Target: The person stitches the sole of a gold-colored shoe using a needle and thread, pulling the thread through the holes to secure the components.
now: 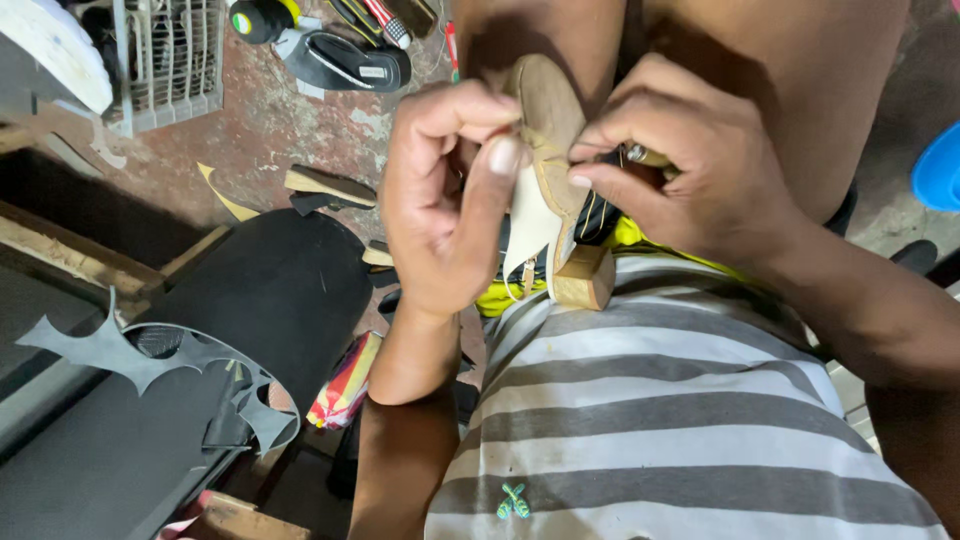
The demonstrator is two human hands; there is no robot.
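A heeled sandal (548,180) with a tan sole, white upper and wooden block heel is held upside down in front of my chest. My left hand (445,195) grips its left side, thumb pressed against the white edge of the upper. My right hand (690,170) pinches the sole's right edge and also holds a small tool with a metal ferrule (640,155), mostly hidden by the fingers. The heel points toward my grey and white striped shirt (680,420).
A black rubber sheet (270,290) with cut-out scraps lies on the left. A black flip-flop (350,62), a thread spool (255,18) and a wire basket (175,55) sit on the reddish floor. A blue container (940,170) is at the right edge.
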